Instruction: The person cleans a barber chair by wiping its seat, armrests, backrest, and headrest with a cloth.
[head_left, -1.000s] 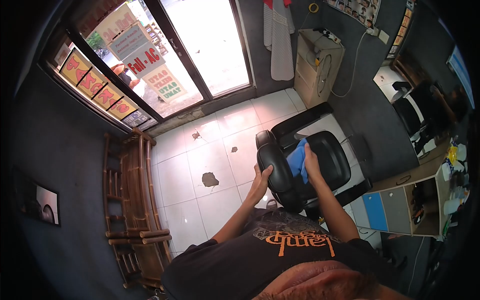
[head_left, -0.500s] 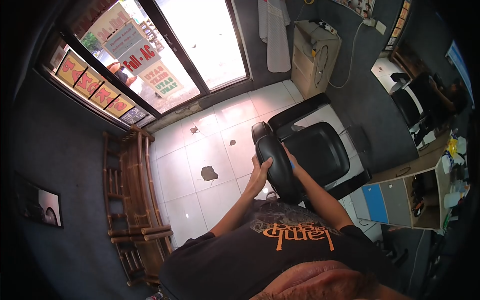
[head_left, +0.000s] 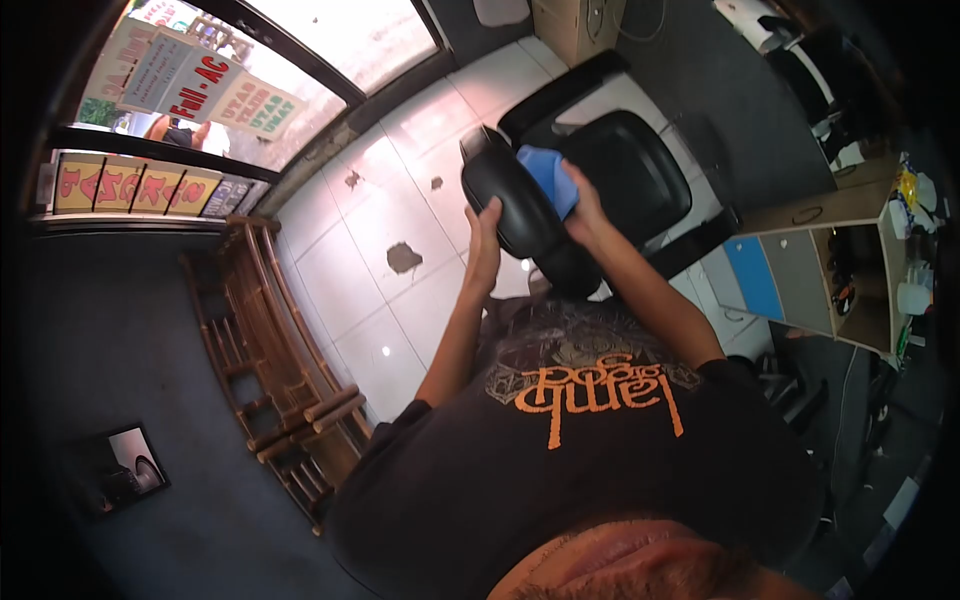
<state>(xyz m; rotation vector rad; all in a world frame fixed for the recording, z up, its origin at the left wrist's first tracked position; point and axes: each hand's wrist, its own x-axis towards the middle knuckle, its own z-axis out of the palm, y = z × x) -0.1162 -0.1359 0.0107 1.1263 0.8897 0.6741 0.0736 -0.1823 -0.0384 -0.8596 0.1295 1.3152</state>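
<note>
A black padded barber chair (head_left: 640,175) stands in front of me, its backrest (head_left: 508,200) nearest my body. At the left side of the backrest, my left hand (head_left: 483,245) grips the padding, with its thumb lying over the black surface. My right hand (head_left: 588,205) holds a bunched blue cloth (head_left: 547,172) against the seat-facing side of the backrest. Some fingers of the right hand are hidden behind the cloth and padding.
A bamboo bench (head_left: 270,330) runs along the left wall below a glass door and window with signs (head_left: 205,85). To the right stands a cabinet with a blue door (head_left: 752,275) and bottles on top. White floor tiles (head_left: 350,290) have broken patches.
The view has tilted, so the chair appears higher. My right hand has moved up along the backrest, and the blue cloth, mostly hidden before, now shows. My left hand stays on the padding.
</note>
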